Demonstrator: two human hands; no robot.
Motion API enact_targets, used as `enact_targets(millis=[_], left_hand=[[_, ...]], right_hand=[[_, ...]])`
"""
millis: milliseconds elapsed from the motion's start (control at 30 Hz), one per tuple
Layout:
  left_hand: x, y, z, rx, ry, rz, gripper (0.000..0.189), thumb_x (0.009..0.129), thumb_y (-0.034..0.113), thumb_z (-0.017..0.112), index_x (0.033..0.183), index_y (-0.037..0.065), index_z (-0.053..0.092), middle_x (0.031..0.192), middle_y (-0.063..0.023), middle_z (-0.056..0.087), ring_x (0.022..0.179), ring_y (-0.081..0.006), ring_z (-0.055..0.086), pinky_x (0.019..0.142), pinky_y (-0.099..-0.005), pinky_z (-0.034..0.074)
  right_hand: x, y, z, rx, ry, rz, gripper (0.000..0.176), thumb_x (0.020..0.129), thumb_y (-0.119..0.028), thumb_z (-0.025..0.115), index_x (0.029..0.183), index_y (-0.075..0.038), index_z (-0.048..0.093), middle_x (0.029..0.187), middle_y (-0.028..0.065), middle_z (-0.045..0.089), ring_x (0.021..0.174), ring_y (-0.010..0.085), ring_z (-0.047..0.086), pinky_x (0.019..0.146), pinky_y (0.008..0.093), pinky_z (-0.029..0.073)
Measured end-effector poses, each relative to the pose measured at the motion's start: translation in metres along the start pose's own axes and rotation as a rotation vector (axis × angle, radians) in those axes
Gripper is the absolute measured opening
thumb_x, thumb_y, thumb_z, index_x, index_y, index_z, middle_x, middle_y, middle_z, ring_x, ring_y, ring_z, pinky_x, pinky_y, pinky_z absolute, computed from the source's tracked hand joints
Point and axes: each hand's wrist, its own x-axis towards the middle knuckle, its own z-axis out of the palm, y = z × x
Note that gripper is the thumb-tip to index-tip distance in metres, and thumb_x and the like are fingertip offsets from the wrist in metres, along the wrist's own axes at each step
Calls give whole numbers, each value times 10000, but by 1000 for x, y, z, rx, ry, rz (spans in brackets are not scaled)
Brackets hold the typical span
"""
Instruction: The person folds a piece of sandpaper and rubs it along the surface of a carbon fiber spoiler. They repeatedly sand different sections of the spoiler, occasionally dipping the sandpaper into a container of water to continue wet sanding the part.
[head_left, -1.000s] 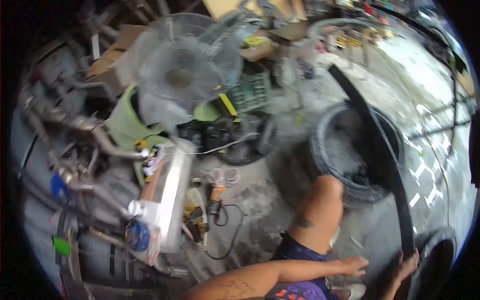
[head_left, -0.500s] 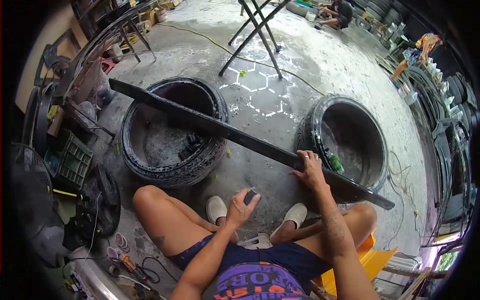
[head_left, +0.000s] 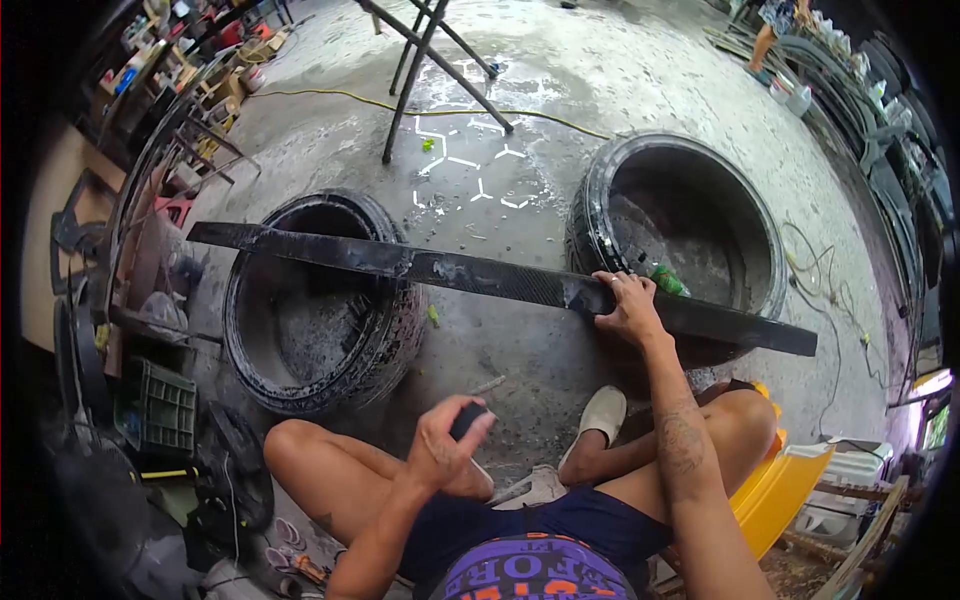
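A long black strip with a woven, carbon-fibre-like face and some whitish smears lies across two tires. My right hand grips it right of its middle, thumb at the near edge and fingers over the far edge. Above my left thigh, my left hand is closed round a small dark block, apart from the strip. Under the strip's left part lies the left tire; the right tire is beneath its right part. Inside the right tire, a green object shows just behind my right hand.
A dark-legged stand rises beyond the tires, with a yellow hose on the floor near it. On the left is a green crate. A yellow panel lies beside my right leg. Another person's leg shows far right.
The strip has turned so its woven face shows, and it lies more level across the view. My left hand has moved left with the block. The whole view has shifted too.
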Motion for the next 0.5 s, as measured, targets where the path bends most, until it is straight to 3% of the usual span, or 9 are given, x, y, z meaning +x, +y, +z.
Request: enact_targets(millis=[133,167,367,500], left_hand=[[-3,-23,37,-5,-113,-85,280,880,219,726,1034,-5,659,906,-189,686,823,-298,693,753,-361,530],[1,-33,46,-13,-128,-88,292,884,228,722,1039,-10,654,926,-202,687,849,-340,688,763,-373,531],[22,-61,63,121,-190,-93,319,897,259,708,1054,-12,647,980,-221,684,907,-400,667,776,-410,530],[27,-67,73,143,-203,-102,304,902,261,701,1026,-10,643,926,-222,671,852,-398,663,738,-419,522]], right_hand=[[15,10,5,74,-118,90,684,635,-240,830,1281,-160,620,1132,113,647,1171,315,557,1056,484,316],[15,11,6,77,-120,99,684,635,-240,830,1281,-160,620,1132,113,647,1171,315,557,1056,484,316],[18,4,0,111,-152,124,669,629,-220,822,1269,-160,636,1085,103,659,1148,301,572,1031,463,335],[15,5,0,166,-109,141,669,588,-179,823,1233,-148,650,1027,127,637,1108,315,559,1026,439,319]])
